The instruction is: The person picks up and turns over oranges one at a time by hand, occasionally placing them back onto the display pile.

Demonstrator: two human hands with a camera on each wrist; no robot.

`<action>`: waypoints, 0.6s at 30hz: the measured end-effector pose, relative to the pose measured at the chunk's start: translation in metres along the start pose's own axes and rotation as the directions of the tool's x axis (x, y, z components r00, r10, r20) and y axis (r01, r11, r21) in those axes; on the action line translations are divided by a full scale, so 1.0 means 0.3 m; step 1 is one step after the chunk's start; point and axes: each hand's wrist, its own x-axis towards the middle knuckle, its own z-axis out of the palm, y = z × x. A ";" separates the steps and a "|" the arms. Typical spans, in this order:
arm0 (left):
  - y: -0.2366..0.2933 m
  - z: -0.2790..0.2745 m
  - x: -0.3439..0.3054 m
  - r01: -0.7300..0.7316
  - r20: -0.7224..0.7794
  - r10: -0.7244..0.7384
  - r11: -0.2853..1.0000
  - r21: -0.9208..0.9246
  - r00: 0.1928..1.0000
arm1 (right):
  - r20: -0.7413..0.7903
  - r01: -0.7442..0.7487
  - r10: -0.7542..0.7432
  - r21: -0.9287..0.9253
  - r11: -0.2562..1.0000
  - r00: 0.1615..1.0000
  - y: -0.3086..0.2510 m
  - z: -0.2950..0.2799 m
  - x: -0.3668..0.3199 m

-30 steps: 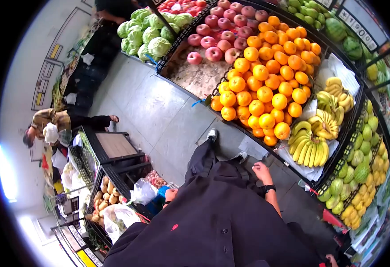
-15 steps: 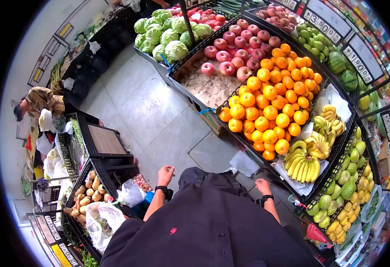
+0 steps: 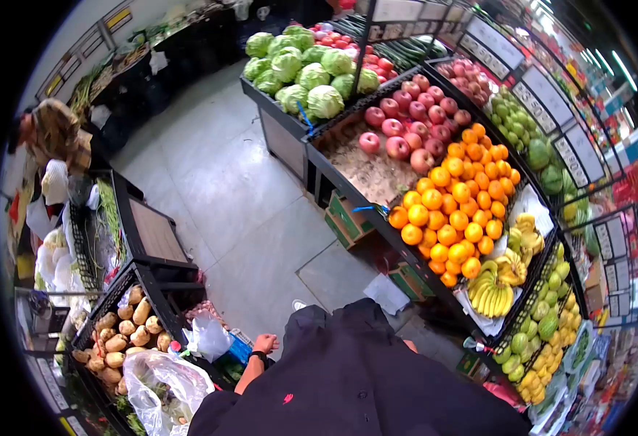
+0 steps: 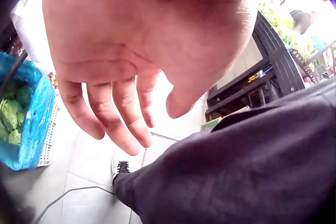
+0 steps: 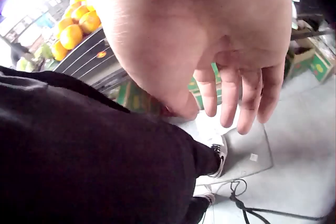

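Note:
My left hand [image 3: 264,344] hangs beside my body, near a blue plastic bag [image 3: 239,350] and a clear white bag [image 3: 208,337]. In the left wrist view, the left hand [image 4: 142,40] has loosely bent fingers and holds nothing. A blue bag [image 4: 38,113] of leafy greens stands beyond it on that side. Most of my right hand [image 3: 410,346] is hidden by my dark shirt [image 3: 348,385] in the head view. The right wrist view shows the right hand [image 5: 210,45] hanging relaxed with nothing in it, above green cartons [image 5: 131,95] by the fruit stand.
On the right, a stand holds apples [image 3: 397,148], oranges [image 3: 447,234] and bananas [image 3: 495,289]. Cabbages [image 3: 309,74] lie in a bin ahead. Potatoes [image 3: 126,336] fill a crate on the left. Grey floor [image 3: 253,218] runs between the stands; a person [image 3: 57,138] stands at the far left.
My view has moved along the aisle, with the potatoes now closer on the left and more stands visible ahead. My left hand has swung forward, then back down; the right hand has gone mostly behind my shirt.

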 end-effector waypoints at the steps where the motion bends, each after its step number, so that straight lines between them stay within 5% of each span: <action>1: -0.022 0.002 0.014 0.015 0.018 -0.015 0.999 -0.028 1.000 | -0.004 -0.018 0.018 -0.018 1.000 1.000 0.001 0.022 0.069; 4: -0.056 0.002 0.018 -0.068 -0.002 0.068 0.998 0.017 0.998 | 0.075 0.157 -0.152 -0.054 0.986 0.985 -0.421 -0.220 -0.173; 5: -0.042 0.006 0.007 -0.061 -0.034 0.060 0.998 -0.010 0.998 | -0.009 0.162 -0.165 -0.121 0.979 0.986 -0.552 -0.246 -0.231; 10: -0.022 0.013 0.056 -0.196 -0.166 0.153 0.936 -0.292 0.974 | 0.173 0.269 -0.216 -0.400 0.876 0.961 -0.813 -0.246 -0.022; 16: -0.061 0.045 0.054 -0.348 -0.520 0.065 0.812 -0.468 0.852 | 0.460 0.545 -0.317 -0.538 0.643 0.829 -1.259 -0.156 0.245; 18: -0.052 0.048 0.000 -0.290 -0.526 -0.043 0.795 -0.533 0.850 | 0.542 0.634 -0.336 -0.591 0.499 0.770 -1.428 -0.059 0.366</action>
